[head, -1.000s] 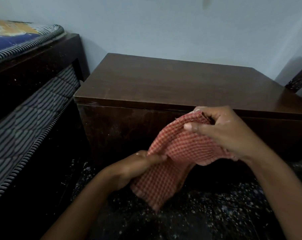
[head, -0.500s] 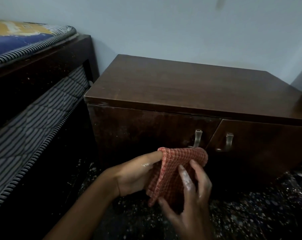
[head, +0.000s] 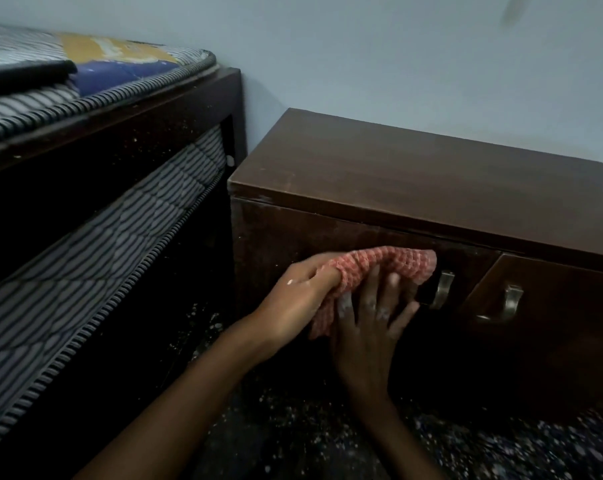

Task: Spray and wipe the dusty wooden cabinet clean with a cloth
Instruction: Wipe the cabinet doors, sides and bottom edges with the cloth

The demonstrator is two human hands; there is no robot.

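Against cabinet [head: 414,188], hands [head: 331,306], waffle-weave cloth [head: 390,265]

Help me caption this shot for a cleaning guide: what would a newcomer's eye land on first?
First the red checked cloth, bright against the dark wood, held by both hands at the front of the wooden cabinet: the left hand grips its edge, the right hand lies spread over it. Right of the cloth hang two metal handles, and a striped mattress fills the left side.
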